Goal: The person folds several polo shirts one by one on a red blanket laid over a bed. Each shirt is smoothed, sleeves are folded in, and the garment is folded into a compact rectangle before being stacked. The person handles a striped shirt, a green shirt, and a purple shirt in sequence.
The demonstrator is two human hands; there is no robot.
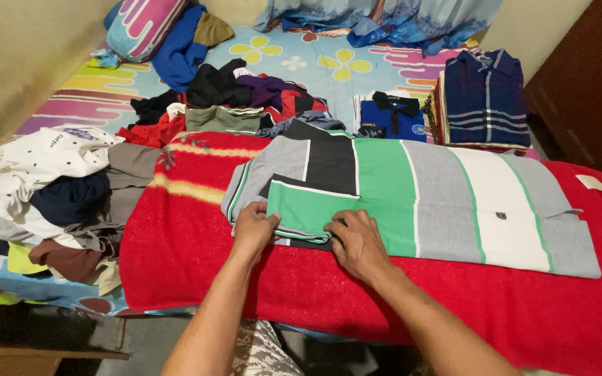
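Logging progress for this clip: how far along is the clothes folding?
Done: folded shirts stacked at the bed's far right. In hand: left hand and right hand fold a sleeve of the striped polo shirt on the red blanket. Left: the unfolded clothes pile.

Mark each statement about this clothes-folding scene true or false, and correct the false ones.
1. Both hands rest on the sleeve of the striped polo shirt. True: the left hand and right hand press on its folded green sleeve.
2. The shirt lies on a blue blanket. False: it lies on a red blanket.
3. A folded dark blue plaid shirt tops the stack at the far right. True.
4. The pile of unfolded clothes is on the right. False: it lies to the left of the blanket.
5. The striped shirt is crumpled in a ball. False: it lies spread flat.
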